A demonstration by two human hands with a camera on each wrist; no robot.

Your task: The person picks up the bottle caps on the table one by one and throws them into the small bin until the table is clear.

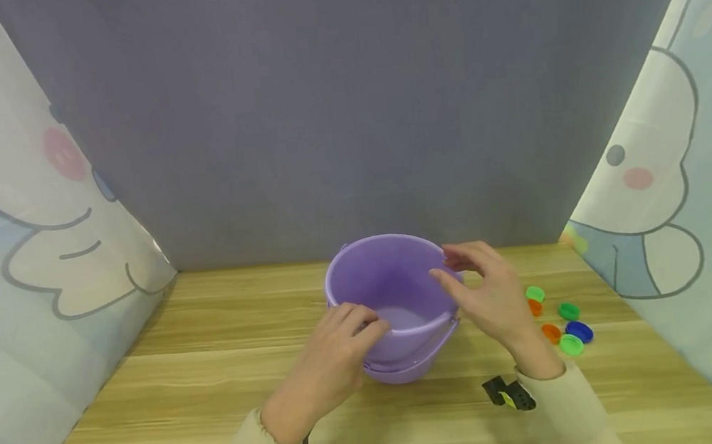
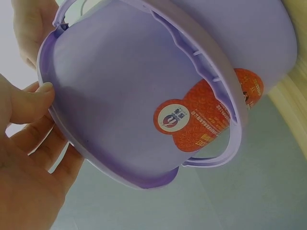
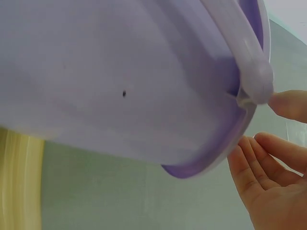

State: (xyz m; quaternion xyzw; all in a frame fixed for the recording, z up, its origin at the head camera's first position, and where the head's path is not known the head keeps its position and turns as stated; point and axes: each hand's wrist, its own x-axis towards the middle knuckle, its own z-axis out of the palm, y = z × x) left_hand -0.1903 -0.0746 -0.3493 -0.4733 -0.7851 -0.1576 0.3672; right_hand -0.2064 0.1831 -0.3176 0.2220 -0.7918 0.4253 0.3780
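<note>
A purple bucket (image 1: 401, 352) stands on the wooden table, its wide mouth facing up toward the head camera. Its purple handle (image 2: 211, 52) hangs down along the near side. An orange-red sticker (image 2: 204, 112) shows on the outer wall in the left wrist view. My left hand (image 1: 336, 352) grips the near-left rim, thumb outside and fingers over the inner side. At the right rim, my right hand (image 1: 495, 298) has its thumb and fingers spread apart, close to the handle's hinge (image 3: 256, 84); whether they touch the rim I cannot tell.
Several round plastic caps lie right of the bucket, among them a blue cap (image 1: 579, 332), a green cap (image 1: 569, 311) and an orange cap (image 1: 551, 333). A black piece with a yellow strip (image 1: 508, 399) is beside the right sleeve. A grey panel (image 1: 345, 108) stands behind.
</note>
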